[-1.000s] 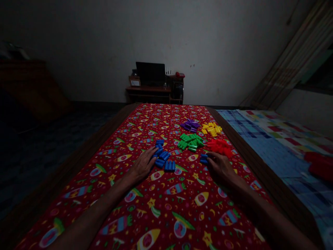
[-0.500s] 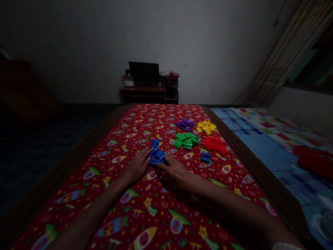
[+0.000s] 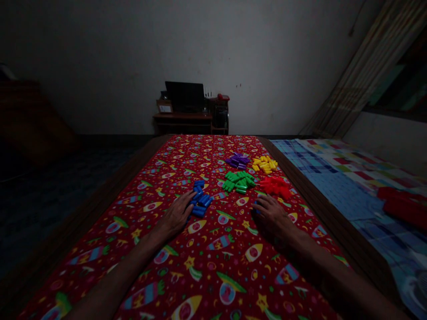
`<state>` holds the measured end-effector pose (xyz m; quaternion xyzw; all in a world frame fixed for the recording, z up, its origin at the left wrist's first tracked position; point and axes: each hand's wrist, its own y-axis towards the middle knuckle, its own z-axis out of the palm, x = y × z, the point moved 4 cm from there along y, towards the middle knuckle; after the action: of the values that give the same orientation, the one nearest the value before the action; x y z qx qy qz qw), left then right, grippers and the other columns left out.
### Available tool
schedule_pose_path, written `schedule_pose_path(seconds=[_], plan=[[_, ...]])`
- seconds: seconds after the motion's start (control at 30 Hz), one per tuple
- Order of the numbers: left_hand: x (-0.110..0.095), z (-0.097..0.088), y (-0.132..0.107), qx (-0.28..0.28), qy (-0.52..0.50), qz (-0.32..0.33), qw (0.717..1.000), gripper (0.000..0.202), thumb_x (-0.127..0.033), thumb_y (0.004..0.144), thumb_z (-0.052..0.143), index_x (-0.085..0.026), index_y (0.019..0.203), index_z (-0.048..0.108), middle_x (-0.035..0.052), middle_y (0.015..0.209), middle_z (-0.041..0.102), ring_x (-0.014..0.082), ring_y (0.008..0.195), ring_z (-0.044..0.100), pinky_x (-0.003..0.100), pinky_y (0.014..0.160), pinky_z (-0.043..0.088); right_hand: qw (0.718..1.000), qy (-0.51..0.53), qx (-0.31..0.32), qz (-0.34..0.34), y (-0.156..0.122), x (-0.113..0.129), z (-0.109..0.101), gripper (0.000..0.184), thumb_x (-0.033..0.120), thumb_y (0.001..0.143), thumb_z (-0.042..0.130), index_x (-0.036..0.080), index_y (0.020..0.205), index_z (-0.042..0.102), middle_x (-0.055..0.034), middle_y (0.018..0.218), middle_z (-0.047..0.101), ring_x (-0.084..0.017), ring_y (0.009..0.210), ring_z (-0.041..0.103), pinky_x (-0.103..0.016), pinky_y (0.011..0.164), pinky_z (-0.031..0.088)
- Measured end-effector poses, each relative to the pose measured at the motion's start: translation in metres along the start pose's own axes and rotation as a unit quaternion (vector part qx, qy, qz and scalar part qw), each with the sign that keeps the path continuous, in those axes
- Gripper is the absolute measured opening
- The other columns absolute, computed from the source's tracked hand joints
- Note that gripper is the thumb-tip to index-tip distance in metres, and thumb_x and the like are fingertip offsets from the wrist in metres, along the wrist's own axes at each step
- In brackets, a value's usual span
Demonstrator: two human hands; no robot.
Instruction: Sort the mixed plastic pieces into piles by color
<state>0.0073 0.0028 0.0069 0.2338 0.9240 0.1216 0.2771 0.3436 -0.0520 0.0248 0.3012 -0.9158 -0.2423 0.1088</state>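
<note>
My L hand (image 3: pixel 173 216), open & empty, lies just left of the blue pegs (image 3: pixel 200 200), nearer them than my R hand (image 3: pixel 271 218), fingers over a lone blue peg (image 3: pixel 256 206), grip unclear.

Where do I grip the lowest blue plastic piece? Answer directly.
Pinch the lowest blue plastic piece across its middle, from above and the near side, with the left hand. It lies flat at the pile's near edge, so its long sides seem free, and that hand rests beside it.
</note>
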Motion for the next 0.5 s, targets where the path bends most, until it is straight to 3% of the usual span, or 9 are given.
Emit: schedule_pose_path(seconds=[0.07, 0.17, 0.27, 0.37, 0.43, 0.5], plan=[[-0.002, -0.001, 0.0, 0.004, 0.0, 0.003, 1.0, 0.053, -0.042, 0.097, 0.028, -0.016, 0.139, 0.045, 0.0139, 0.143, 0.049, 0.0256, 0.134, 0.044, 0.048, 0.113, 0.034, 1.0, 0.004, -0.018, 0.0, 0.008, 0.004, -0.002, 0.024, 0.022, 0.09, 0.051, 0.021, 0.11, 0.066, -0.0138, 0.116, 0.063, -0.029, 0.116, 0.053, -0.053, 0.1, 0.044], [-0.004, -0.002, 0.0, 0.005, -0.003, 0.005, 1.0, 0.053, -0.043, 0.097, 0.027, -0.015, 0.139, 0.044, 0.0137, 0.144, 0.048, 0.0248, 0.134, 0.044, 0.047, 0.114, 0.034, 0.998, 0.045, -0.019, -0.032, 0.037, 0.039, 0.005, 0.027, 0.02, 0.092, 0.047, 0.019, 0.115, 0.062, -0.0148, 0.116, 0.063, -0.026, 0.11, 0.056, -0.048, 0.098, 0.045], [-0.005, -0.003, -0.001, -0.004, -0.008, 0.005, 1.0, 0.052, -0.042, 0.097, 0.028, -0.017, 0.14, 0.043, 0.0121, 0.144, 0.049, 0.0237, 0.134, 0.044, 0.046, 0.114, 0.035, 0.989, 0.098, 0.051, -0.099, 0.071, 0.093, 0.025, 0.029, 0.019, 0.095, 0.044, 0.019, 0.12, 0.057, -0.0119, 0.113, 0.063, -0.022, 0.106, 0.057, -0.038, 0.093, 0.048], [-0.001, -0.002, -0.003, -0.003, -0.014, -0.012, 1.0, 0.053, -0.042, 0.096, 0.028, -0.016, 0.139, 0.044, 0.0122, 0.143, 0.05, 0.0236, 0.132, 0.046, 0.045, 0.113, 0.036, 0.978, 0.105, 0.098, -0.152, 0.09, 0.133, 0.045, 0.038, 0.02, 0.095, 0.045, 0.016, 0.132, 0.046, -0.016, 0.133, 0.052, -0.024, 0.128, 0.044, -0.041, 0.104, 0.042], [0.001, -0.001, -0.003, -0.003, -0.017, -0.025, 1.0, 0.053, -0.042, 0.096, 0.027, -0.016, 0.138, 0.044, 0.0121, 0.143, 0.05, 0.0238, 0.133, 0.045, 0.045, 0.113, 0.036, 0.977, 0.087, 0.115, -0.155, 0.094, 0.143, 0.055, 0.04, 0.018, 0.094, 0.045, 0.012, 0.134, 0.043, -0.02, 0.138, 0.046, -0.026, 0.135, 0.035, -0.045, 0.107, 0.038], [0.001, -0.002, -0.003, -0.004, -0.018, -0.023, 1.0, 0.053, -0.042, 0.096, 0.027, -0.016, 0.138, 0.044, 0.0114, 0.143, 0.05, 0.024, 0.133, 0.045, 0.046, 0.113, 0.035, 0.978, 0.077, 0.122, -0.15, 0.093, 0.142, 0.06, 0.03, 0.018, 0.094, 0.047, 0.013, 0.123, 0.051, -0.0193, 0.128, 0.051, -0.027, 0.13, 0.04, -0.046, 0.103, 0.041]])
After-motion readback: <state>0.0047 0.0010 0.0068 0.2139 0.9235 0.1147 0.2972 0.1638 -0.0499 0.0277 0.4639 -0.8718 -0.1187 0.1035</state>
